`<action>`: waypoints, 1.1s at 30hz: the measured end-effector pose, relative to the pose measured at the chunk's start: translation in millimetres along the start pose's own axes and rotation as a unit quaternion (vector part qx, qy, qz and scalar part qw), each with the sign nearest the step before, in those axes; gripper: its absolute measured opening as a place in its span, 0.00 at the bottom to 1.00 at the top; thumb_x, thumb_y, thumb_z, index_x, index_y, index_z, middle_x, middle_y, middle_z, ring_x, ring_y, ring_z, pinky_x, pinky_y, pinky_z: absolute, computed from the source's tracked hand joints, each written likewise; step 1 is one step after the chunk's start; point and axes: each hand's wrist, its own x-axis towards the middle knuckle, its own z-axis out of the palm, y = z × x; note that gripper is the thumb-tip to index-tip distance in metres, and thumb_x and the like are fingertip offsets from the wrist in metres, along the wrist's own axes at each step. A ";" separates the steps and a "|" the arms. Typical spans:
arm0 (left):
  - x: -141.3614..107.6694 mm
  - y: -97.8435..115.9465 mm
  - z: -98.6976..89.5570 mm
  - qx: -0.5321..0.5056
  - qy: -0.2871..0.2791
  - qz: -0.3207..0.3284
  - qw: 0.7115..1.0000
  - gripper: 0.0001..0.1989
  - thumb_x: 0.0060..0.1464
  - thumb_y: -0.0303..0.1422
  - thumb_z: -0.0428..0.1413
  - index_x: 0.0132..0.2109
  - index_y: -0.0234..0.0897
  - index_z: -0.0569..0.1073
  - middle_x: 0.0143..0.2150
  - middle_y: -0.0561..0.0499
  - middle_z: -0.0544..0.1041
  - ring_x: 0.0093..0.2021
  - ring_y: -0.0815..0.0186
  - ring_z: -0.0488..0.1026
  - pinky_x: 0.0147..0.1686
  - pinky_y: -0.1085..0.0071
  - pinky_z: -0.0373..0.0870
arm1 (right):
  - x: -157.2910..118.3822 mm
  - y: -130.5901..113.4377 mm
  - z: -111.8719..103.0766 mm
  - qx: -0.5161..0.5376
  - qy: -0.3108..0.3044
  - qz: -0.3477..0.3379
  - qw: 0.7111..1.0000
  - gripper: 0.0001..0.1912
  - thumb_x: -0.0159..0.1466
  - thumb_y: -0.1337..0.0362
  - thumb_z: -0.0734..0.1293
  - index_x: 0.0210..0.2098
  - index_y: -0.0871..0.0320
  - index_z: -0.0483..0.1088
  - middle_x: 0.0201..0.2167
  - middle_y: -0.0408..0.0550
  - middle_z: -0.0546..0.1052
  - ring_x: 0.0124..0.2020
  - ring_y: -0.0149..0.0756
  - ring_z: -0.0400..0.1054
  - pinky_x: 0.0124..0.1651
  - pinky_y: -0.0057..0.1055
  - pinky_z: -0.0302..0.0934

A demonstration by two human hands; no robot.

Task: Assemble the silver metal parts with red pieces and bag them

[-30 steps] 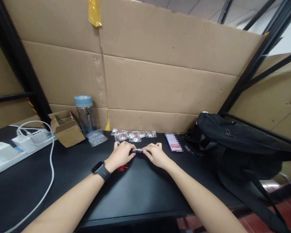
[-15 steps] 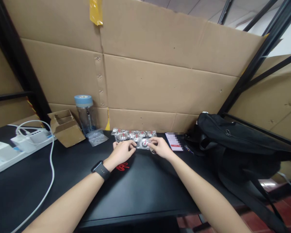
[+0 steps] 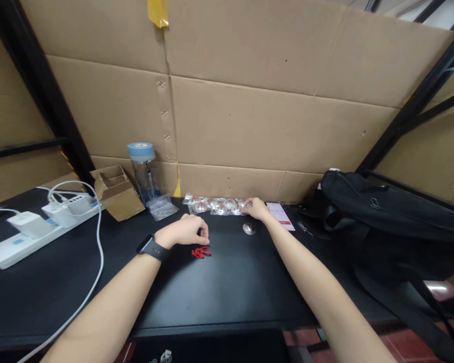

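Note:
Several small shiny metal discs in clear plastic bags (image 3: 221, 207), each with a red mark, lie in a row along the back of the table. My right hand (image 3: 256, 208) is at the right end of this row, its fingers closed on a bagged metal disc that they partly cover. Below it, a loose metal disc (image 3: 249, 229) with a raised centre, like a small cymbal, lies bare on the table. My left hand (image 3: 187, 231) wears a black watch (image 3: 152, 248). Its fingers are loosely bent, thumb apart, holding nothing, just above a red cord bundle (image 3: 201, 252).
On the left are a white power strip (image 3: 7, 251) with chargers and a cable, an open cardboard box (image 3: 123, 199), a blue-lidded bottle (image 3: 144, 171) and a clear plastic bag (image 3: 162, 207). A phone (image 3: 282, 217) and black backpack (image 3: 393, 222) occupy the right. Cardboard (image 3: 249, 131) walls the back.
My right hand has moved back to the end of the bagged row, leaving the loose disc uncovered. My left hand has drawn away from the row towards the red cord. The view has shifted slightly.

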 end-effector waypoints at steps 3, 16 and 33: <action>0.0 4.0 2.1 0.004 -0.007 0.000 1.000 0.07 0.52 0.41 0.64 0.32 0.45 0.81 0.34 0.56 0.83 0.37 0.64 0.78 0.47 0.68 0.60 | -11.9 -4.2 -8.1 -0.057 -0.010 -0.023 0.998 0.17 0.58 0.62 0.73 0.47 0.58 0.75 0.37 0.54 0.80 0.46 0.48 0.73 0.49 0.38 0.61; 9.8 2.5 27.3 0.092 0.050 0.034 0.994 0.06 0.58 0.35 0.60 0.33 0.41 0.77 0.36 0.53 0.81 0.43 0.60 0.75 0.46 0.64 0.53 | -72.6 9.0 -23.2 -0.095 -0.150 -0.212 0.961 0.20 0.57 0.70 0.74 0.49 0.56 0.76 0.46 0.52 0.79 0.46 0.43 0.74 0.51 0.34 0.65; 21.5 22.4 28.8 -0.224 0.238 0.037 0.944 0.08 0.58 0.39 0.61 0.38 0.41 0.82 0.40 0.51 0.84 0.43 0.60 0.80 0.49 0.66 0.71 | -88.4 -29.7 -7.0 0.336 -0.072 -0.200 0.918 0.22 0.55 0.63 0.76 0.48 0.54 0.69 0.51 0.50 0.73 0.46 0.38 0.73 0.40 0.31 0.70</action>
